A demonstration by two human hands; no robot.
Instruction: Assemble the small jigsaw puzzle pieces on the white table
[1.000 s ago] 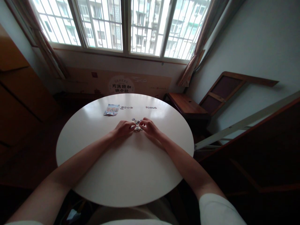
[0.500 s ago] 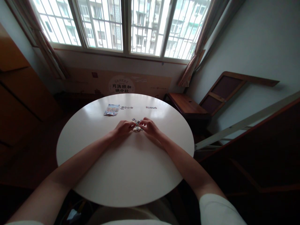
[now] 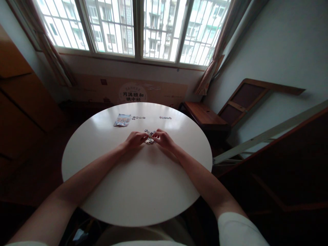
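Note:
A small pile of jigsaw puzzle pieces (image 3: 150, 141) lies on the white round table (image 3: 143, 191). My left hand (image 3: 137, 138) is at the left of the pile, its fingers drawn together in a pinch over the pieces. From the right, my right hand (image 3: 162, 137) reaches in with thumb and fingertips closed, almost meeting the left fingertips. Whatever sits between the fingers is too small to make out, though they are right at the puzzle pieces. Farther back, a row of joined pieces (image 3: 138, 118) lies at left and another row (image 3: 165, 118) at right.
A colourful picture sheet or packet (image 3: 122, 120) lies flat at the table's back left. Beyond the table stand a printed cardboard panel (image 3: 159, 90) under the window and a wooden bench (image 3: 202, 112) at the right.
Both hands stay almost in the same place over the pile, with only tiny finger movement. The rows and the picture sheet have not moved.

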